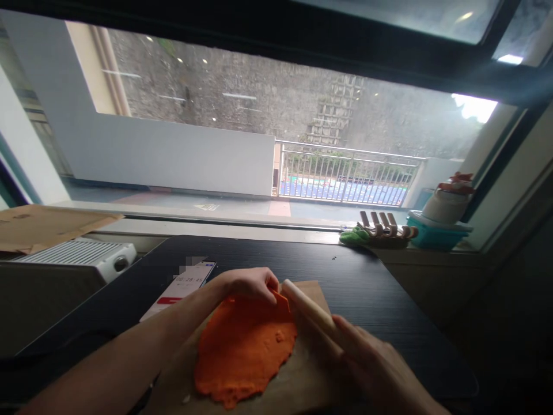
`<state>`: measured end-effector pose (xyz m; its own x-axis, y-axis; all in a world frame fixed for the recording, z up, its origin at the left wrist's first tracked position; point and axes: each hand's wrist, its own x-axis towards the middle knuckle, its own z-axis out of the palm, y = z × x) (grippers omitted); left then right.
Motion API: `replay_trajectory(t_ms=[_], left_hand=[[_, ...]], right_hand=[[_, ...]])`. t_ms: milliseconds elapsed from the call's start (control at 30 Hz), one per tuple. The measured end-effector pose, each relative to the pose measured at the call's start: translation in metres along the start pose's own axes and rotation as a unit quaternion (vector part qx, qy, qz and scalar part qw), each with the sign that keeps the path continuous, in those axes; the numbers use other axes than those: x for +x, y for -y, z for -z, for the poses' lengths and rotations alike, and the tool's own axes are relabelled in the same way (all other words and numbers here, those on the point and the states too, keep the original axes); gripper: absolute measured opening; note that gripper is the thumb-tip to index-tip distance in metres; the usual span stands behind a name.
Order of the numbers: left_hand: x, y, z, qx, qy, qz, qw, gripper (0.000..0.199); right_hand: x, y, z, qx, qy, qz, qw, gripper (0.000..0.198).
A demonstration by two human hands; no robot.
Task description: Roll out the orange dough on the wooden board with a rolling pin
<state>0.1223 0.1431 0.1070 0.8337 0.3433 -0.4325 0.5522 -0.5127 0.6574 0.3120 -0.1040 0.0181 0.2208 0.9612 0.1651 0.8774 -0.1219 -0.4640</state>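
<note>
A flattened orange sheet of clay or dough lies on a brown board or mat, with an uneven edge and a small raised patch at its right. My left hand pinches the sheet's far edge, where a corner is lifted and folded up. In my right hand is a pale wooden rolling pin, gripped at its near end. The pin slants over the board just right of the sheet, its far tip close to my left fingers. My right fingertips are partly hidden behind the pin.
The dark table also carries a phone showing a timer, left of the board. A white radiator with cardboard on it stands at left. On the sill sit a green cloth, a rack and a teal box.
</note>
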Motion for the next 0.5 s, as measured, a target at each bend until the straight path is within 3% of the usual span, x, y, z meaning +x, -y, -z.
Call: replay_trajectory(t_ms=[100, 167, 333, 500], left_hand=[[0.022, -0.009, 0.014, -0.002, -0.043, 0.074, 0.996, 0.021], [0.035, -0.017, 0.019, 0.006, -0.078, 0.102, 0.992, 0.019], [0.031, -0.021, 0.018, 0.023, -0.122, 0.128, 0.984, 0.019], [-0.004, -0.003, 0.008, -0.035, -0.064, 0.108, 0.991, 0.037]], right_hand=[[0.056, 0.015, 0.030, -0.034, -0.007, -0.039, 0.999, 0.055], [0.074, 0.016, 0.040, -0.015, -0.032, -0.058, 0.998, 0.055], [0.054, -0.010, 0.029, 0.081, -0.059, -0.070, 0.993, 0.058], [0.041, -0.028, 0.004, 0.150, -0.049, -0.032, 0.987, 0.055]])
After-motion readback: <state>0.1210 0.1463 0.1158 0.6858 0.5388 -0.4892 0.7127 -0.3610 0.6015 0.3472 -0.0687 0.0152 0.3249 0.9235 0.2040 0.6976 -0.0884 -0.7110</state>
